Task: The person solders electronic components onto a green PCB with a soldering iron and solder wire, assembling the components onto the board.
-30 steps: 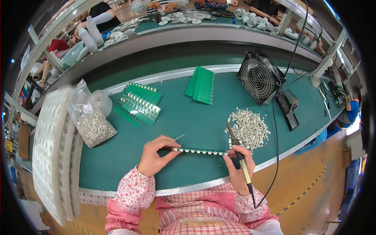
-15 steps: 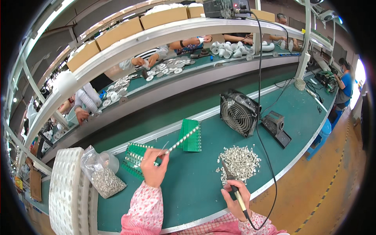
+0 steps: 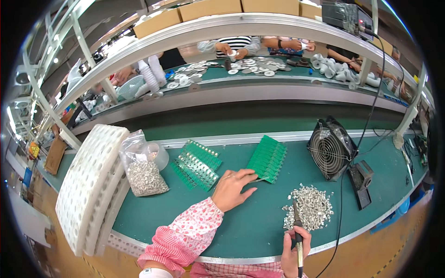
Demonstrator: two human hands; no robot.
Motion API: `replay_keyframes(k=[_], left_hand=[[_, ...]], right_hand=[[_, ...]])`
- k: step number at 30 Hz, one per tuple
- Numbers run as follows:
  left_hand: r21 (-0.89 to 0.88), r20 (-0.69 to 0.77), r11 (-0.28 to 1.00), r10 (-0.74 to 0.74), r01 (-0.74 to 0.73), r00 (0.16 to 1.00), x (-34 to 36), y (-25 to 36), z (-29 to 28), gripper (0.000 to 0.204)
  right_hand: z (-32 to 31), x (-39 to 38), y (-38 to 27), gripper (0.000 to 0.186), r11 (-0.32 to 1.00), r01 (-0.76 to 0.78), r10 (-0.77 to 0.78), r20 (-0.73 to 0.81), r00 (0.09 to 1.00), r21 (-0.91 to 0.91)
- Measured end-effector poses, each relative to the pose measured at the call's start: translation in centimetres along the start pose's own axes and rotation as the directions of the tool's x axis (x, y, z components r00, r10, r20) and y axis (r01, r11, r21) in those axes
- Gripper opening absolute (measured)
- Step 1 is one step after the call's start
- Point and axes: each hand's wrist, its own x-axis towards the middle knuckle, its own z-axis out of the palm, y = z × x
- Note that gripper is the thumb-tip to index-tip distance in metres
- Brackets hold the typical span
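Currently we list: left hand (image 3: pixel 234 187), fingers spread and gripping nothing, reaching to the green circuit-board stack (image 3: pixel 266 158) just beyond its fingertips; right hand (image 3: pixel 293 248) closed around a soldering iron (image 3: pixel 297 231), tip beside the metal-parts heap (image 3: pixel 309 213). Advice: lift one panel by its edges.

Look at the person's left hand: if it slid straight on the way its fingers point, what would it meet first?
Probably the fanned stack of green circuit boards; the left hand points up-right at it, nearly touching its near edge.
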Motion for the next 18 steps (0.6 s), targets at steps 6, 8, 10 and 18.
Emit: replay_keyframes(k=[6,8,10,18], left_hand=[[0.172,-0.246,0.97,-0.124,0.17,0.961,-3.9,-3.1,-4.2,0.012],[0.219,-0.425,0.921,-0.208,0.323,0.881,-3.9,-5.7,-4.2,0.024],[0.218,-0.472,0.887,-0.269,0.407,0.839,-4.4,-8.4,-5.0,0.045],[0.027,-0.347,0.791,-0.566,0.611,0.748,-6.5,-14.7,-7.1,0.057]], right_hand=[[-1.3,-0.5,-0.7,0.024,0.999,-0.027,0.026,0.023,0.999,0.043],[-3.1,-1.0,0.1,0.022,0.997,-0.039,0.046,-0.102,0.994,0.063],[-5.5,-0.1,-0.2,0.017,1.0,0.005,-0.009,-0.167,0.986,-0.022],[-13.4,8.5,-0.2,0.021,1.0,0.007,0.004,-0.518,0.856,0.02]])
